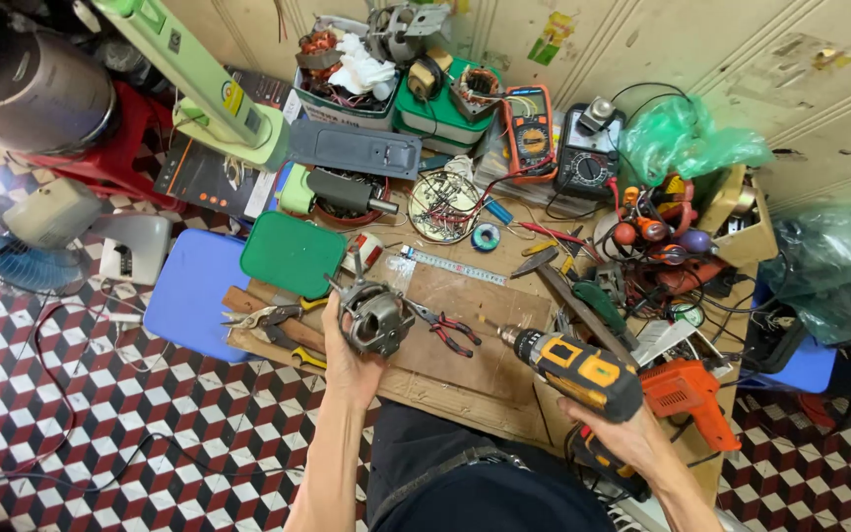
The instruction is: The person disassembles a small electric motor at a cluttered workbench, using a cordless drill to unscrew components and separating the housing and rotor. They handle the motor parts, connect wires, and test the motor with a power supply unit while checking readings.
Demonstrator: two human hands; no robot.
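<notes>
Motor (374, 317) held up in left hand (347, 360), just above the near edge of the wooden tabletop (465, 369). It is a small grey metal motor with a shaft sticking up and away from the person. Fingers wrap its underside and left flank, closed firmly around the body.

Right hand (632, 438) grips the handle of a yellow and black cordless drill (578, 369). Fingers closed around the handle. The drill's chuck points left toward the motor, bit tip near it but apart; a gap of bare tabletop shows between them.

Red-handled pliers (450, 330) lie on the tabletop between motor and drill, just right of the motor. Metal snips (258, 317) with yellow grips lie left of the motor, on a wooden strip at the tabletop's left edge. Green lid (293, 254) rests beyond the snips, overlapping a blue stool (189, 291). Steel ruler (455, 266) lies beyond the motor, slanting. Hammer (568, 296) lies right of the ruler, handle running toward the drill.

Orange power tool (687, 394) sits just right of the drill, touching or nearly so; cannot tell which. Two meters stand against the wall at the far side: orange-cased one (530, 133) and dark one (588, 158). Green plastic bag (687, 138) right of them. Tangle of screwdrivers and wires (657, 246) fills the right part of the tabletop. Floor (100, 433) shows a red, black and white cube pattern.
</notes>
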